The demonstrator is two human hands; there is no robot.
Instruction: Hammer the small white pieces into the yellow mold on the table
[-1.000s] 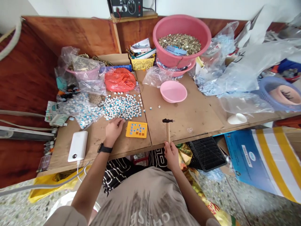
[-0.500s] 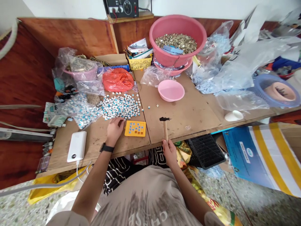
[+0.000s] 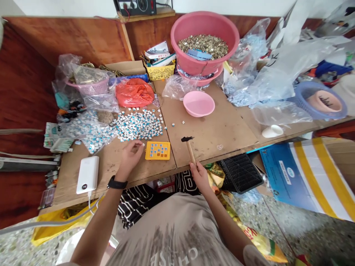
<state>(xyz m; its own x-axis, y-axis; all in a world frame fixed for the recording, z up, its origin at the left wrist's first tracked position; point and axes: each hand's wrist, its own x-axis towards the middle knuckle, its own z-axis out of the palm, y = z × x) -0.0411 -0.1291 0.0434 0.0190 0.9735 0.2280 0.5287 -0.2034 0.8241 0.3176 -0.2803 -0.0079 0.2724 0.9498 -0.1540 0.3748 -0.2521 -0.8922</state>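
Note:
My left hand (image 3: 132,155) is just left of a yellow tray (image 3: 158,158), its thumb and forefinger pinched on a small white piece (image 3: 143,145). Blue-and-white pieces sit in the tray in rows, while a few square slots at its lower right show dark orange. Beyond the hand spreads a pile of small white-and-blue pieces (image 3: 138,125). At the table's front edge, my right hand (image 3: 198,174) is wrapped round the wooden handle of a hammer (image 3: 190,150). The hammer's dark head tilts to the left above the tabletop.
A shallow pink bowl (image 3: 199,103) stands behind the hammer. Farther back is a large pink basin (image 3: 205,61) of metal bits. A white power bank (image 3: 87,175) with a cable lies at left. Plastic bags, a red bag (image 3: 134,92) and a yellow basket (image 3: 161,72) line the back.
My left hand has drawn back slightly from the pile, with a white piece now showing at its fingertips. The hammer's head has tipped to the left in my right hand.

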